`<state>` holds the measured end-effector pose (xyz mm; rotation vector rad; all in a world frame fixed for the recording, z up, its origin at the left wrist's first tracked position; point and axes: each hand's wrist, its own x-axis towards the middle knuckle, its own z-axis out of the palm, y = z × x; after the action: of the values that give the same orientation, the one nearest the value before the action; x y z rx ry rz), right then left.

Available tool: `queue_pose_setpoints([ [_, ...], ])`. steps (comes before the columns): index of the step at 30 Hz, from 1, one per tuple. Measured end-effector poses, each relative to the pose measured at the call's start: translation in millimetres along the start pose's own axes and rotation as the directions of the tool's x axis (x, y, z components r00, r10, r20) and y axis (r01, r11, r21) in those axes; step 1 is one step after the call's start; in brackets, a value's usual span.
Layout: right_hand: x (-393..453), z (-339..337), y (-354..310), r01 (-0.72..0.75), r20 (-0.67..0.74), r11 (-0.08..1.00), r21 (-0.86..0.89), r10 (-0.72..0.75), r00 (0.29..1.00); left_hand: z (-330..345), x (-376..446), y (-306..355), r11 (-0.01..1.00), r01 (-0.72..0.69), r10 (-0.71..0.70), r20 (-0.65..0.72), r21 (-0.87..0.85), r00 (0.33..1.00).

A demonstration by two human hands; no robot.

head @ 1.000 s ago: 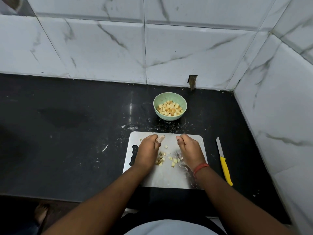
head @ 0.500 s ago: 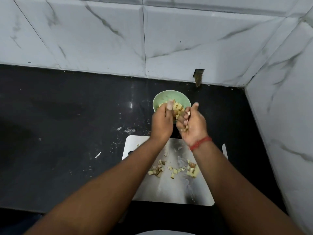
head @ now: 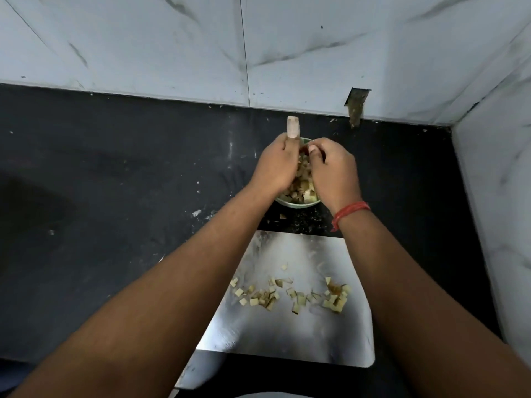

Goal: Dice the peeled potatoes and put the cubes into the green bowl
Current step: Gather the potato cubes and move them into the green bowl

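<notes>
Transfer step: both hands are over the green bowl (head: 300, 204) at the back of the desk (head: 115, 173), dropping potato cubes (head: 301, 186) in; the bowl already holds a pile. Left hand (head: 277, 165) is loosely curled, thumb up, right hand (head: 330, 170) cupped with fingers bent inward, palms facing; whether either has cubes in it I can't tell. Next move, I'd judge: back to the cutting board (head: 287, 334) to gather the leftover cubes (head: 293, 294) scattered across its middle.

Both forearms reach toward frame centre; left hand (head: 277, 165) loosely cupped, thumb raised; right hand (head: 333, 170) curled, fingers bent downward.
</notes>
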<state>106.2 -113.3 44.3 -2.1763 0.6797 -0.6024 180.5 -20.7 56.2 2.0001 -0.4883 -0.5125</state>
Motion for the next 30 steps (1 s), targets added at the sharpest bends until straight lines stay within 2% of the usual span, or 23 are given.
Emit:
queue_pose_setpoints([
  [2,-11.1,-4.5,-2.0,0.082,-0.092,0.996,0.023,-0.080,0.992,-2.9,0.7,-0.8,0.999,-0.008,0.008,0.018,0.031,1.000],
  [4,-25.8,-7.6,-2.8,0.178,-0.119,0.984,0.010,-0.175,0.977,-6.9,-5.3,-0.9,0.996,-0.048,0.043,0.064,0.069,0.997],
  [8,-41.8,-5.2,4.8,0.254,0.107,0.958,-0.136,-0.241,0.965,-8.8,-19.8,-7.6,0.981,-0.142,0.124,0.136,0.129,0.983],
  [9,-43.5,-5.2,6.5,0.265,0.126,0.949,-0.170,-0.246,0.961,-9.7,-23.8,-8.6,0.981,-0.148,0.134,0.116,0.125,0.984],
  [12,-52.8,-11.0,2.4,0.310,0.069,0.927,-0.213,-0.302,0.951,-14.1,-39.0,-14.3,0.973,-0.212,0.212,0.010,0.095,0.977],
  [19,-98.1,-10.4,-9.2,0.362,0.031,0.918,-0.162,-0.362,0.932,-23.5,-68.1,-40.6,0.908,-0.396,0.411,-0.100,0.140,0.906],
  [22,-120.6,0.7,-4.9,0.382,0.162,0.912,-0.151,-0.358,0.920,-26.4,-82.5,-63.3,0.914,-0.387,0.406,-0.242,0.126,0.881],
  [24,-129.4,14.0,4.0,0.383,0.263,0.903,-0.197,-0.328,0.907,-30.4,-94.4,-82.6,0.931,-0.328,0.362,-0.305,0.159,0.881],
  [26,-127.3,29.3,14.0,0.367,0.327,0.888,-0.278,-0.272,0.905,-34.7,-107.5,-104.1,0.933,-0.254,0.322,-0.273,0.256,0.907],
  [30,-115.5,48.2,20.7,0.342,0.421,0.840,-0.421,-0.153,0.894,-35.3,-129.2,-141.1,0.854,-0.186,0.243,-0.057,0.485,0.968],
])
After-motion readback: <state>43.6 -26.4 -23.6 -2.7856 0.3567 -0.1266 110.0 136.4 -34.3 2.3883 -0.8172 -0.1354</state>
